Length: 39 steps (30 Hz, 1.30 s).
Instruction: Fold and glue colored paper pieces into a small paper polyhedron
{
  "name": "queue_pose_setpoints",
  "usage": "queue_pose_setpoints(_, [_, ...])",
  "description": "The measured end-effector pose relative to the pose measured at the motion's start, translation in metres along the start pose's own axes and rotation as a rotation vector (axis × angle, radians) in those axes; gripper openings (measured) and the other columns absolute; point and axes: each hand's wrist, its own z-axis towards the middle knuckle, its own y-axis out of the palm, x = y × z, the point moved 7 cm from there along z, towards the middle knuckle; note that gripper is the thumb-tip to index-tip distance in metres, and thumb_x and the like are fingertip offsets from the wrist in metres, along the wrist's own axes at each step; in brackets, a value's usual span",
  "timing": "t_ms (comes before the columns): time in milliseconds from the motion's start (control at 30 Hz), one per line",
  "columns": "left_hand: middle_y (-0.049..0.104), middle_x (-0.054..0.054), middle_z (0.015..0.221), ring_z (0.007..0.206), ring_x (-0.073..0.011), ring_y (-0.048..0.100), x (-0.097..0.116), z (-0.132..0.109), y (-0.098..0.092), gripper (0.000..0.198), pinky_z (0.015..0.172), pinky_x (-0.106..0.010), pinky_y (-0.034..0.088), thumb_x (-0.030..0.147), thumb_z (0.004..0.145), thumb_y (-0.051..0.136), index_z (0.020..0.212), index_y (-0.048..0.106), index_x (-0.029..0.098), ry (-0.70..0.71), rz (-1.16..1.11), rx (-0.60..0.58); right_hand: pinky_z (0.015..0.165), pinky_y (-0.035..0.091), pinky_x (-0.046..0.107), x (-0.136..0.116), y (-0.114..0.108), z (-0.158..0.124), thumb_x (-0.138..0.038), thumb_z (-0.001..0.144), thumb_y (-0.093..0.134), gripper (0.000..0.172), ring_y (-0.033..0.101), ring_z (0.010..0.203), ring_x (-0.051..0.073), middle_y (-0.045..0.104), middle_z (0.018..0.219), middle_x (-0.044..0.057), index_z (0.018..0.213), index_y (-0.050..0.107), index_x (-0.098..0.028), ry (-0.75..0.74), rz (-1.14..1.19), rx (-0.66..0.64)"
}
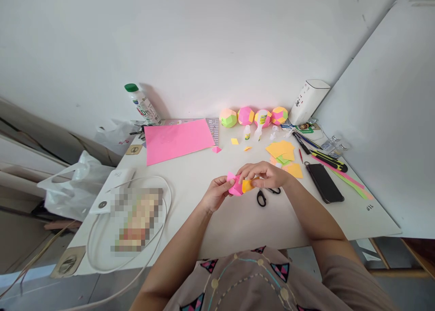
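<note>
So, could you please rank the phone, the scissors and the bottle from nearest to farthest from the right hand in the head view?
From the right hand:
1. Scissors: just below it in view, partly hidden.
2. Phone: to its right.
3. Bottle: back left, by the wall.

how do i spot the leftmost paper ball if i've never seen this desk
Find the white desk and look along its back edge, right of the large pink sheet. There, four paper balls stand in a row; yours is the leftmost paper ball. Its bright green area below peach panels sets it apart: its neighbours mix pink with yellow or orange.
</note>
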Motion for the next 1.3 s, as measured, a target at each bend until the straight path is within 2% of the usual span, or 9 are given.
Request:
queue_pose_setpoints(133, [0.058, -0.001, 0.061, 0.058, -0.0104, 0.049, -0.003, 0.002, -0.007, 0.029, 0.058, -0.025, 0.038, 0.039, 0.064, 0.078, 0.067, 0.068, 0.012, -0.059, -0.005, 0.068, 0.096, 0.043, 0.045, 0.015, -0.008, -0.005, -0.029, 0.085, 0.063, 0.014, 0.057, 0.111, 0.023, 0.069, 0.103, 0.011, 0.085, 0.069, -0.017, 0.106, 0.068, 0.059])
queue_pose_setpoints(300, [0.053, 0.001, 0.057, 0.055, -0.0091, 0.046, -0.007, 0.006, -0.02, 0.031, 0.056, -0.024, 0.036, 0.038, 0.063, 0.078, 0.059, 0.061, 0.013, -0.078, -0.03, 0.229, 0.087, 0.05, 0.041, 0.062, -0.042, 0.001, -0.03, 0.08, 0.065, 0.018, 0.064, 0.092, 0.02, 0.068, 0.102, 0.008, 0.091, 0.07, -0.017, 0.333, 0.295, 0.472])
queue_pose_setpoints(433, [0.049, 0.003, 0.058, 0.056, -0.0085, 0.044, -0.006, 0.008, -0.022, 0.03, 0.055, -0.022, 0.036, 0.036, 0.063, 0.075, 0.057, 0.056, 0.014, -0.028, -0.079, 0.234, 0.085, 0.053, 0.038, 0.112, -0.051, 0.037, -0.025, 0.073, 0.069, 0.011, 0.065, 0.089, 0.019, 0.067, 0.092, 0.006, 0.08, 0.067, -0.017, 0.487, 0.452, 0.625])
queue_pose_setpoints(600, [0.044, 0.003, 0.057, 0.055, -0.0085, 0.04, 0.006, 0.006, -0.021, 0.028, 0.053, -0.022, 0.033, 0.034, 0.062, 0.071, 0.056, 0.051, 0.015, 0.06, -0.124, 0.194, 0.086, 0.052, 0.034, 0.161, -0.053, 0.082, -0.019, 0.074, 0.066, 0.014, 0.065, 0.086, 0.019, 0.063, 0.075, 0.003, 0.063, 0.056, -0.017, 0.59, 0.457, 0.673])
queue_pose_setpoints(733, [0.04, 0.004, 0.055, 0.052, -0.0085, 0.035, 0.012, 0.004, -0.017, 0.026, 0.051, -0.023, 0.029, 0.032, 0.062, 0.067, 0.054, 0.048, 0.016, 0.098, -0.118, 0.144, 0.091, 0.05, 0.036, 0.177, -0.049, 0.09, -0.017, 0.074, 0.067, 0.016, 0.066, 0.091, 0.021, 0.064, 0.078, 0.005, 0.063, 0.056, -0.018, 0.635, 0.483, 0.665])
queue_pose_setpoints(967, [0.053, -0.003, 0.069, 0.062, -0.0139, 0.043, 0.023, -0.002, -0.009, 0.017, 0.06, -0.028, 0.034, 0.03, 0.072, 0.056, 0.067, 0.063, 0.015, 0.282, 0.083, 0.023, 0.1, 0.046, 0.038, 0.124, -0.048, 0.044, -0.023, 0.074, 0.071, 0.013, 0.065, 0.1, 0.022, 0.069, 0.087, 0.007, 0.07, 0.062, -0.015, 0.544, 0.546, 0.581])
queue_pose_setpoints(1100, [0.061, -0.007, 0.099, 0.101, -0.0256, 0.052, 0.035, -0.011, -0.008, 0.016, 0.084, -0.036, 0.041, 0.028, 0.079, 0.055, 0.075, 0.068, 0.019, 0.493, 0.235, 0.055, 0.101, 0.044, 0.045, 0.064, -0.035, 0.001, -0.032, 0.08, 0.068, 0.018, 0.064, 0.104, 0.022, 0.069, 0.106, 0.009, 0.086, 0.066, -0.015, 0.436, 0.44, 0.334])
queue_pose_setpoints(1167, [0.062, -0.009, 0.104, 0.118, -0.0312, 0.046, 0.036, -0.015, -0.002, 0.017, 0.097, -0.042, 0.037, 0.029, 0.08, 0.056, 0.075, 0.069, 0.019, 0.557, 0.275, 0.012, 0.097, 0.046, 0.044, 0.042, -0.03, -0.016, -0.035, 0.084, 0.065, 0.022, 0.065, 0.103, 0.022, 0.069, 0.107, 0.01, 0.092, 0.066, -0.015, 0.421, 0.367, 0.295])
queue_pose_setpoints(1300, [0.063, -0.011, 0.105, 0.123, -0.0342, 0.045, 0.031, -0.02, 0.013, 0.019, 0.101, -0.049, 0.035, 0.031, 0.084, 0.055, 0.081, 0.07, 0.02, 0.582, 0.306, -0.141, 0.091, 0.05, 0.041, 0.03, -0.022, -0.025, -0.04, 0.085, 0.063, 0.026, 0.068, 0.094, 0.02, 0.07, 0.098, 0.008, 0.094, 0.065, -0.015, 0.495, 0.255, 0.316])
